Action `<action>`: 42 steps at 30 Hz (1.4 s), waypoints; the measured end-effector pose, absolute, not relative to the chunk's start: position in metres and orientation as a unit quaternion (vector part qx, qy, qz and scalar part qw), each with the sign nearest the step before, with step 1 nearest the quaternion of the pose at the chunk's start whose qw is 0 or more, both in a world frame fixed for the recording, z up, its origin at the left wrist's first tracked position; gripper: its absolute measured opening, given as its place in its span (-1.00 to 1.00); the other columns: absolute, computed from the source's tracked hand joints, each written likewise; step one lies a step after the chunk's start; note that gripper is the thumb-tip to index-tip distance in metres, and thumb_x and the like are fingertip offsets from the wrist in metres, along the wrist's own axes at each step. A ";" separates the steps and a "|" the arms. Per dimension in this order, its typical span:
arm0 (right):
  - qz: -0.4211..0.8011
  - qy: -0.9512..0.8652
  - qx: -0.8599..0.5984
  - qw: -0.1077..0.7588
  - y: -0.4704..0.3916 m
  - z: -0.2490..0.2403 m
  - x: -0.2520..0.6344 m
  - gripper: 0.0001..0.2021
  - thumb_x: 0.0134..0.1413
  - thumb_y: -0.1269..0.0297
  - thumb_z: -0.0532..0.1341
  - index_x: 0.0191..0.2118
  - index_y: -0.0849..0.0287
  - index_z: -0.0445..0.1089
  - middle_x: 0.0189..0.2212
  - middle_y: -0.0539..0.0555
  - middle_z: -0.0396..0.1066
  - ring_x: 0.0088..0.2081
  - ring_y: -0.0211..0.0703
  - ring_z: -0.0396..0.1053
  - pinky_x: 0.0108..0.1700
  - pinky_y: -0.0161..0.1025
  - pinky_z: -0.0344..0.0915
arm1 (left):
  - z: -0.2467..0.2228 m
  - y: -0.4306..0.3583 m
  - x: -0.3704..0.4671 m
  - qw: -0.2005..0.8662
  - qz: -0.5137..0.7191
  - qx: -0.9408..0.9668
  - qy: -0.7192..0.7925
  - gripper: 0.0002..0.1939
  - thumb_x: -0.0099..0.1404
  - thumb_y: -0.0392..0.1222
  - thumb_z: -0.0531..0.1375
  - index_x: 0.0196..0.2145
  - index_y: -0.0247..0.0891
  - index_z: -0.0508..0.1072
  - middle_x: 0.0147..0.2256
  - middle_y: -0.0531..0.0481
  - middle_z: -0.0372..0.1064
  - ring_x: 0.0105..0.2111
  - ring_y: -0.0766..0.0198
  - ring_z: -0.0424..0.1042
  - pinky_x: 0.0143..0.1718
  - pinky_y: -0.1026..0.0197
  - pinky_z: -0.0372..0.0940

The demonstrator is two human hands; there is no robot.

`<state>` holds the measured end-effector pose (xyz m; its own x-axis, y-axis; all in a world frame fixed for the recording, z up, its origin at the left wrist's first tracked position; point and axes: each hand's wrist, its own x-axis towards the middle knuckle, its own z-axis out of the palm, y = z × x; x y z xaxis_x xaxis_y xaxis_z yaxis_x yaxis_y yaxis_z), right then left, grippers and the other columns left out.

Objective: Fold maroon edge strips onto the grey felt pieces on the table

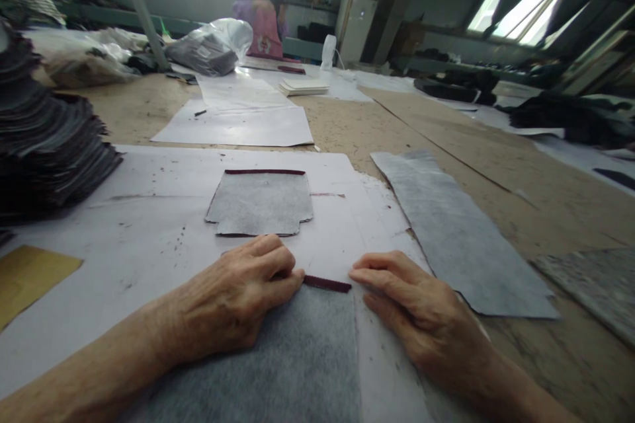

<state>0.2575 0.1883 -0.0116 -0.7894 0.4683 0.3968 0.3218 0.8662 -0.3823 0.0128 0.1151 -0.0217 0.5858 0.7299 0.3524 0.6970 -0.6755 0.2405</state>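
A grey fabric piece (317, 344) with a fuzzy backing lies in front of me, its far edge turned over into a narrow dark-red strip (327, 283). My left hand (248, 287) is closed at that edge, fingers curled and thumb against the fold, covering the fold's left part. Beside the strip's right end rests my right hand (411, 304), its fingers stretched out and nothing visible in them. Just beyond my hands lies a smaller grey fabric piece (260, 201) with notched lower corners and a dark-red band along its far edge.
Dark fabric pieces form a tall stack (49, 139) at left, near a yellow sheet (34, 277). A long grey fabric panel (461, 238) lies at right. White paper (149, 178) covers part of the table. Farther back are a plastic bag (213, 46) and a person (262, 13) in a pink apron.
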 end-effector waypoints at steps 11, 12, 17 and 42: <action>0.157 -0.918 -0.253 0.263 0.197 -0.003 0.245 -0.75 0.08 0.53 0.03 -0.27 0.14 0.41 -0.30 0.03 0.40 -0.27 -0.25 0.34 -0.22 -0.30 0.32 | -0.020 0.116 0.012 0.024 0.211 0.890 0.404 -0.68 0.18 -0.49 -0.03 -0.13 -0.38 0.34 -0.32 -0.11 0.24 -0.33 0.22 0.16 -0.30 0.13 0.25; 0.136 -0.914 -0.261 0.279 0.193 -0.001 0.240 -0.75 0.07 0.54 0.04 -0.27 0.15 0.41 -0.31 0.04 0.40 -0.27 -0.22 0.33 -0.22 -0.28 0.31 | -0.020 0.116 0.012 0.025 0.210 0.890 0.403 -0.69 0.18 -0.48 -0.03 -0.14 -0.38 0.34 -0.33 -0.11 0.24 -0.33 0.22 0.16 -0.29 0.13 0.25; -0.001 -0.944 -0.214 0.253 0.161 -0.009 0.204 -0.73 -0.03 0.59 -0.03 -0.43 0.27 0.40 -0.48 0.14 0.32 -0.41 -0.08 0.22 -0.40 -0.16 0.25 | -0.021 0.116 0.014 0.036 0.209 0.891 0.402 -0.76 0.21 -0.45 -0.04 -0.22 -0.38 0.36 -0.35 -0.11 0.23 -0.33 0.20 0.15 -0.27 0.10 0.23; -0.128 -0.968 -0.110 0.186 0.159 -0.007 0.193 -0.68 -0.13 0.64 -0.01 -0.28 0.40 0.43 -0.42 0.18 0.35 -0.40 -0.05 0.23 -0.43 -0.15 0.25 | -0.010 0.110 -0.022 0.048 0.187 0.877 0.440 -0.67 0.02 -0.58 0.02 -0.32 -0.33 0.42 -0.34 -0.05 0.24 -0.32 0.26 0.17 -0.28 0.22 0.20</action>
